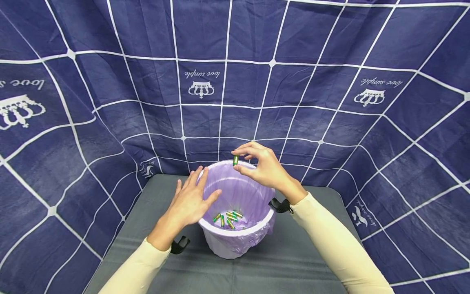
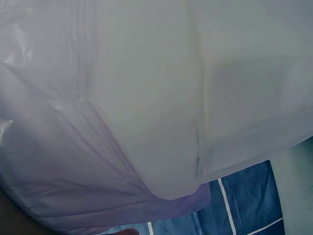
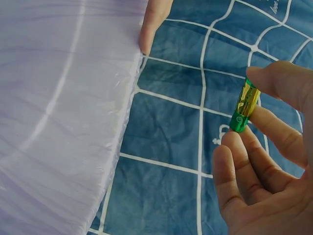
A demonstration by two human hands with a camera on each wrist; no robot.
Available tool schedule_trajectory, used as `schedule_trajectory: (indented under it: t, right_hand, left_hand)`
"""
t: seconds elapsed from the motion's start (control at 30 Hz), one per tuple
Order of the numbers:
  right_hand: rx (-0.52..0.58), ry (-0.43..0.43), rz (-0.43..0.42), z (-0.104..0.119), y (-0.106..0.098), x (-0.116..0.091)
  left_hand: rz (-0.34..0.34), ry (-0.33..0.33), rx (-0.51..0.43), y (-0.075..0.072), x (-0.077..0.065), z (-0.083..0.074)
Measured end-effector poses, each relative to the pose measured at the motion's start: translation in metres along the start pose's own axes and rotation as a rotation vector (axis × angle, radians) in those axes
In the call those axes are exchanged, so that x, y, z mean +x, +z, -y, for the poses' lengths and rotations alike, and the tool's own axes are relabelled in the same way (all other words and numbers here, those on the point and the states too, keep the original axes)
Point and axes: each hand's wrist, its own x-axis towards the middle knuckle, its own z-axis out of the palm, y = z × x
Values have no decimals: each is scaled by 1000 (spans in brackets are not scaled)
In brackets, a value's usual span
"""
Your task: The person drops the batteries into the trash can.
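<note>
Between thumb and fingers, my right hand (image 1: 264,166) pinches a small green and gold battery (image 1: 235,160) above the far rim of a white bin. In the right wrist view the same battery (image 3: 244,105) is tilted, with the fingertips at its two ends. The bin (image 1: 224,243) is lined with a thin purple plastic bag (image 1: 253,192). My left hand (image 1: 191,200) lies over the bin's left rim, fingers straight and spread, holding nothing. Several similar batteries (image 1: 230,218) lie loose at the bottom of the bag. The left wrist view shows mostly the bin's outside and the bag (image 2: 58,161).
The bin stands on a grey cloth-covered surface (image 1: 147,220). A dark blue cloth (image 1: 249,85) with white grid lines hangs behind and along both sides. The bag's edge folds over the bin's rim and bunches at the right front.
</note>
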Motion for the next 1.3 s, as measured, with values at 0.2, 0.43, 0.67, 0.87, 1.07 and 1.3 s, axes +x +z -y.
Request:
schedule_trajectory:
  t: [0.2, 0.43, 0.67, 0.87, 1.07, 1.3]
  right_hand:
    - [-14, 32, 18, -1, 2, 2]
    - [-66, 86, 87, -1, 4, 0]
    - [-120, 85, 126, -2, 2, -7]
    - [-115, 94, 115, -5, -3, -12]
    - [-114, 97, 95, -8, -8, -20]
    - [-98, 116, 53, -12, -16, -35]
  left_hand:
    - [5, -7, -10, 1, 1, 0]
    - [3, -6, -16, 1, 0, -1]
    - [7, -3, -9, 2, -1, -1]
    - [-4, -1, -8, 1, 0, -1]
    - [-9, 3, -14, 2, 0, -1]
    - [-8, 1, -11, 2, 0, -1]
